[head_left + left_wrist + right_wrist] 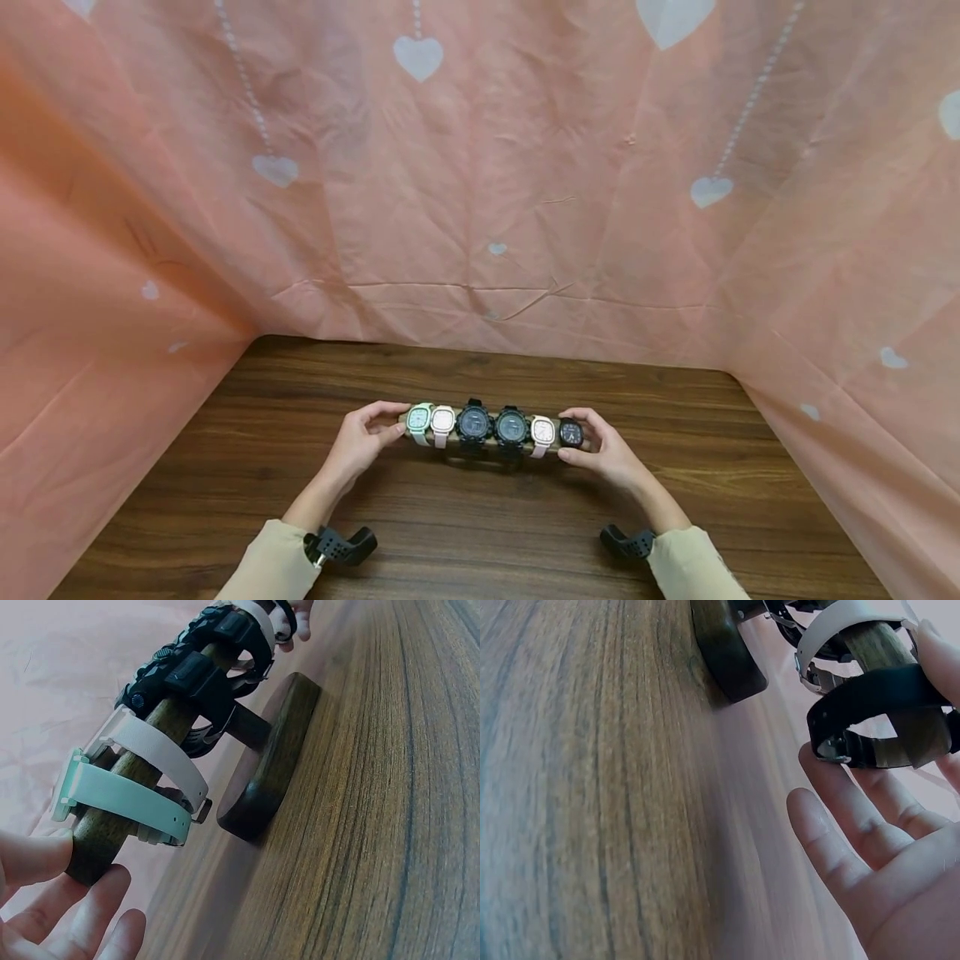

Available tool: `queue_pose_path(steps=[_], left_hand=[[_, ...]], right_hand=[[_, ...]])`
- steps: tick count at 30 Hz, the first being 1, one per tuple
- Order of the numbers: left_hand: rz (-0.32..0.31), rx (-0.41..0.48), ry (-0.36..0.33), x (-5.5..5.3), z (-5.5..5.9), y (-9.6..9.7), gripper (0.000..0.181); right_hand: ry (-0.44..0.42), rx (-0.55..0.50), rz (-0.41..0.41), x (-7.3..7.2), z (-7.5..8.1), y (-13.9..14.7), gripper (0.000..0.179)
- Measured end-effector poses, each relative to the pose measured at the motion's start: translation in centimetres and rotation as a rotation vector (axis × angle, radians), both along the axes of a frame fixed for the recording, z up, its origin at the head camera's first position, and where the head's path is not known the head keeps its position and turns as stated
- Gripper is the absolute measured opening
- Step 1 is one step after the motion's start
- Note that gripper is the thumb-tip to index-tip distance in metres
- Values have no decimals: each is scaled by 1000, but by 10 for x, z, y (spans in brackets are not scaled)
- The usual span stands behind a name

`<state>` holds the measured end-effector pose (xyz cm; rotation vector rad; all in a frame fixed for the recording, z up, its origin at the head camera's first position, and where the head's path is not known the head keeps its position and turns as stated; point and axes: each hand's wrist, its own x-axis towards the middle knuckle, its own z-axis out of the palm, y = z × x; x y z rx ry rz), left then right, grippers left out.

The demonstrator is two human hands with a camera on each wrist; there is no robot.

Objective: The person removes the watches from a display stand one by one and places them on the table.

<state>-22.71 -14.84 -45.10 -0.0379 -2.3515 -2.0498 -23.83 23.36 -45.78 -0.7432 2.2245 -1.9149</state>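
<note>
A dark wooden watch stand (101, 836) carries a row of wristwatches on its bar, above a rounded base (274, 765) on the table. From the left come a mint watch (418, 419), a pale pink watch (443, 420), two chunky black digital watches (474, 424), another pale watch (542, 431) and a small black watch (572, 432). My left hand (356, 442) pinches the bar's left end beside the mint strap, thumb opposite fingers. At the other end, my right hand (613, 454) grips around the small black watch, its thumb by the strap in the right wrist view.
The stand is over the middle of a brown wood-grain table (480, 533). Pink fabric (480, 192) with white hearts hangs behind it and along both sides. A black strapped-on device (341, 546) sits at each wrist below the beige sleeves.
</note>
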Motion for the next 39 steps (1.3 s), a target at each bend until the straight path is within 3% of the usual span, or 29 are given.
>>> queue_pose_path(steps=[8,17,23,39], left_hand=[[-8,7,-3,2,2,1,29],[-13,98,-16,1,-1,-2,29],[-13,105,-42,1,0,-1,30],[-17,108,-26,3,-1,1,30]], right_hand=[[33,34,-38,4,-2,6,55],[84,13,-38,8,-7,8,54],[92,6,-73,12,-8,11,50],[144,44,-162,27,-7,13,48]])
